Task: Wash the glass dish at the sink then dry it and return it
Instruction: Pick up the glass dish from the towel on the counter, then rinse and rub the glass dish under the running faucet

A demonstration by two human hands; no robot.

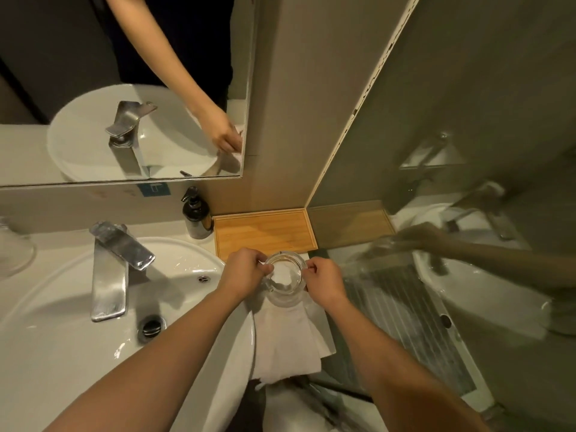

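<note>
The round clear glass dish (285, 283) sits between both hands, above a white cloth (288, 338) that hangs down by the right edge of the sink. My left hand (244, 271) pinches its left rim. On the opposite rim, my right hand (324, 282) grips with closed fingers. White cloth or paper shows through the dish's inside. The white sink (62, 332) with its chrome tap (115, 266) lies to the left of the hands.
A wooden tray (265, 230) sits just behind the dish against the wall, with a dark soap pump bottle (196, 215) to its left. A mirror (124, 88) hangs above the sink. A glass partition (452, 213) stands on the right. A clear glass (14, 247) stands at far left.
</note>
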